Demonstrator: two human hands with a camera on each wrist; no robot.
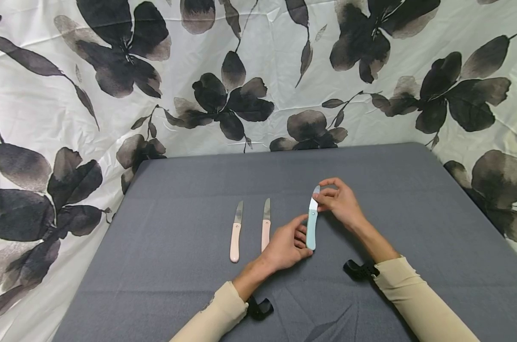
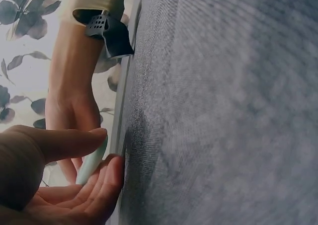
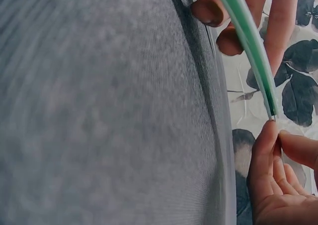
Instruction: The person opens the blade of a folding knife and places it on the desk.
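A small knife with a light blue handle point(image 1: 311, 230) is held between both hands, its blade pointing away from the person. My left hand point(image 1: 287, 244) grips the handle, with the thumb at its lower end and a fingertip near its top. At the blade, my right hand point(image 1: 341, 202) pinches the metal near the tip between thumb and fingers. In the right wrist view the handle point(image 3: 253, 51) shows edge-on as a green strip, the left fingers behind it. To the left lie a peach-handled knife point(image 1: 234, 242) and a pink-handled knife point(image 1: 265, 232), partly hidden by the left hand.
A grey cloth covers the table point(image 1: 177, 275), creased near the front. Behind it hangs a white curtain point(image 1: 284, 61) with dark flowers. Black straps point(image 1: 260, 309) hang at both sleeve cuffs.
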